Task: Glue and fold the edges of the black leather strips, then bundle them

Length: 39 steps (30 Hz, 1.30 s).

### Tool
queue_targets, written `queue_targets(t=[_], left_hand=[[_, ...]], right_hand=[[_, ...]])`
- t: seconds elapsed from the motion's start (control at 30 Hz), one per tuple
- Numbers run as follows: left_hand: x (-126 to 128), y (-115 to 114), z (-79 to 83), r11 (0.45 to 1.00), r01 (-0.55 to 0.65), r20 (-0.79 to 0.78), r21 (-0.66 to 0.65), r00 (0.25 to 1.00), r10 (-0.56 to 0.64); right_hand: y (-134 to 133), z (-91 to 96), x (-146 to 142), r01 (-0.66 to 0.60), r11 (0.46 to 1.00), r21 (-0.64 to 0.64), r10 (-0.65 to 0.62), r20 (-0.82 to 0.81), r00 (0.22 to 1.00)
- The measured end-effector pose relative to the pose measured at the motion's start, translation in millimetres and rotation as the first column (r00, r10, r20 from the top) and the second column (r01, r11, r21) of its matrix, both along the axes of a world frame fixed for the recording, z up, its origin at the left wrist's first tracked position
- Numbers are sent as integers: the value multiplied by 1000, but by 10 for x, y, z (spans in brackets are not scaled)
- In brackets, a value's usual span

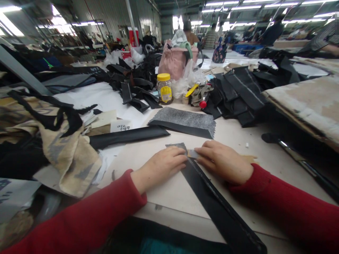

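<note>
Black strip [205, 190] on table [238, 139], apparently mid-pressing: partly beneath left hand [160, 164], near small flat piece [192, 153] at right hand [222, 160]; cannot tell either grip's closure; next likely calls for even pressure.

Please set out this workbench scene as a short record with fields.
Left hand: on a black strip, near its far end
Right hand: at a flat grey-and-tan piece, grip unclear
Strip: runs diagonally toward the near right
Beyond hands: grey-topped, zigzag-edged material
Farther back: yellow-lidded jar before a pink bag
</note>
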<state>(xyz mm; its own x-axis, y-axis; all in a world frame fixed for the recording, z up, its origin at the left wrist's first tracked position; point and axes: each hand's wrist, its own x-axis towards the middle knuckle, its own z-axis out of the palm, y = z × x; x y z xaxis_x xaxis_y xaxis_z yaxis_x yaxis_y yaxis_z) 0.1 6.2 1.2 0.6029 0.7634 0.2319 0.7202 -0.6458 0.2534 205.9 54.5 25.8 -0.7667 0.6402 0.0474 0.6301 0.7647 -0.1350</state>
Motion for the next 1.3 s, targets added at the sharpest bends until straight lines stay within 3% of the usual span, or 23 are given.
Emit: queue_targets(t=[0.27,0.43,0.6,1.3], left_hand=[[-47,50,-22,997,-14,162,-73,986,26],[-55,214,-53,972,-219,282,-83,931,233],[-62,307,-116,940,-341,166,-12,927,338],[-61,132,-42,969,-177,-151,173,967,204]], right_hand=[[34,47,-97,9,1000,6,-9,63,998],[13,33,-87,20,1000,20,-22,67,997],[0,4,-75,34,999,2,-34,49,998],[-30,-22,-68,69,997,-22,-69,2,998]])
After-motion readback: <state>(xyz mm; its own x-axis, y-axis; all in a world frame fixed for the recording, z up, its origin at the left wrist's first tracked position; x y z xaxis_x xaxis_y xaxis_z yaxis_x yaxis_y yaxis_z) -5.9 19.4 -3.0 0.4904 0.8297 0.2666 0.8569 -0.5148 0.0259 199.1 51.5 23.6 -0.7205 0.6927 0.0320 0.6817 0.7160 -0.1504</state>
